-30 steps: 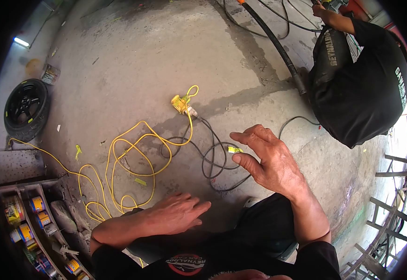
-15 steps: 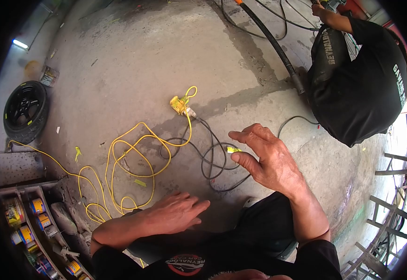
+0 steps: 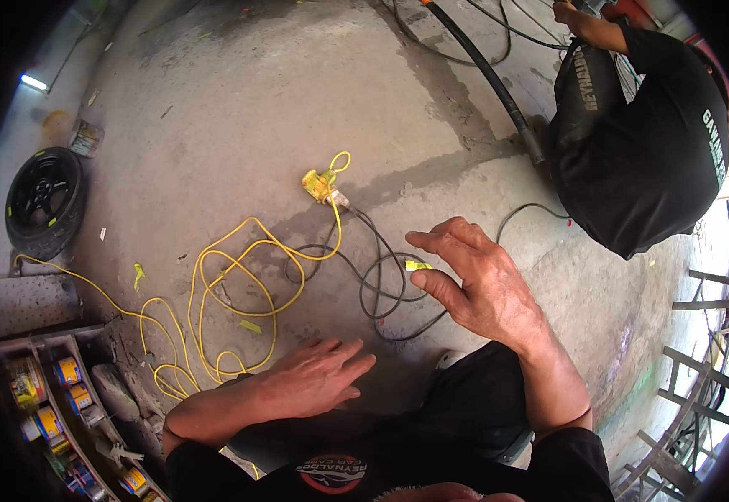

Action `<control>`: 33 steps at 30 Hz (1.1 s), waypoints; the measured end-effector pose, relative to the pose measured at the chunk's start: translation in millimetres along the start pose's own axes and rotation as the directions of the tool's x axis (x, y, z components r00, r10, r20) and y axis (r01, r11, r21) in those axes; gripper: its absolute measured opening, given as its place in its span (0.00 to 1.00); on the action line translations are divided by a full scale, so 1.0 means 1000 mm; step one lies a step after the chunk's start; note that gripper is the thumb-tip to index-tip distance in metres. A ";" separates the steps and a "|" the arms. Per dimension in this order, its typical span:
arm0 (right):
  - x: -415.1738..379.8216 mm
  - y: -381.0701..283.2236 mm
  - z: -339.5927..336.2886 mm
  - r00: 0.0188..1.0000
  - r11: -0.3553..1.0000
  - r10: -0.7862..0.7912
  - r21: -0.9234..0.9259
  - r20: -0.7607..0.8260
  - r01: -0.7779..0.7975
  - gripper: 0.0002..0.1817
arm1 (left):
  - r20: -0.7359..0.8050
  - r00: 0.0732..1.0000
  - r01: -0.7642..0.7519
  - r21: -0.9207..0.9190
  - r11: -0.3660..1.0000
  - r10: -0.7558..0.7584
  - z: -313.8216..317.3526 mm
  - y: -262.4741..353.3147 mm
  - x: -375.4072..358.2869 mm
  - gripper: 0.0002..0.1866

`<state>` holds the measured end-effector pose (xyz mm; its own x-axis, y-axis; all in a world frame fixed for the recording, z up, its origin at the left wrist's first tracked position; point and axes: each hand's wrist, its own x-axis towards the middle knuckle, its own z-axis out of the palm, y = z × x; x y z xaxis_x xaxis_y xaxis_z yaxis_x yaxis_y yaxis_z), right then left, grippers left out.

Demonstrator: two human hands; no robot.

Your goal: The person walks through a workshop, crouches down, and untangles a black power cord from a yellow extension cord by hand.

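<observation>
My left hand (image 3: 318,378) hovers over my lap, palm down, its fingers spread and holding nothing. Farther right and forward, my right hand (image 3: 486,284) is raised with thumb and fingers apart in a loose curve. A small yellow-green strip (image 3: 415,265) shows in the gap by the right thumb tip; it seems to lie on the floor beyond. Below and past the right hand, a black cord (image 3: 374,289) lies in loops. It runs to a yellow outlet connector (image 3: 317,186), joined there to a yellow extension cord (image 3: 251,243) that lies tangled on the concrete.
A co-worker in black (image 3: 644,159) crouches at the upper right, near a thick black hose (image 3: 490,79). At left are a wheel with tire (image 3: 45,201) and a shelf rack (image 3: 42,339) with small cans. Metal stands (image 3: 707,381) line the right edge.
The fingers of my left hand have spread a little and tilted. My right hand keeps nearly the same pose. The whole view has shifted slightly.
</observation>
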<state>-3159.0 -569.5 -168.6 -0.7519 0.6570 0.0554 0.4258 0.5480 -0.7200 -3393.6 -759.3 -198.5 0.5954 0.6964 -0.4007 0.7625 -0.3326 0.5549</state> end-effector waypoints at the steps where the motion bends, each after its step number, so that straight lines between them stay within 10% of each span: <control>1: 0.000 0.000 0.000 1.000 1.000 -0.002 -0.003 0.001 0.002 0.23 | -0.001 1.000 -0.002 0.002 1.000 0.002 -0.001 0.000 0.000 0.32; 33: -0.002 0.000 -0.002 1.000 1.000 -0.028 -0.007 -0.013 0.028 0.25 | 0.005 1.000 -0.007 0.028 1.000 0.007 0.001 0.001 0.002 0.33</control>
<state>-3156.8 -569.7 -166.9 -0.7570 0.6478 0.0849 0.4080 0.5702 -0.7131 -3391.4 -759.0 -198.8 0.6020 0.6907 -0.4007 0.7651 -0.3554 0.5369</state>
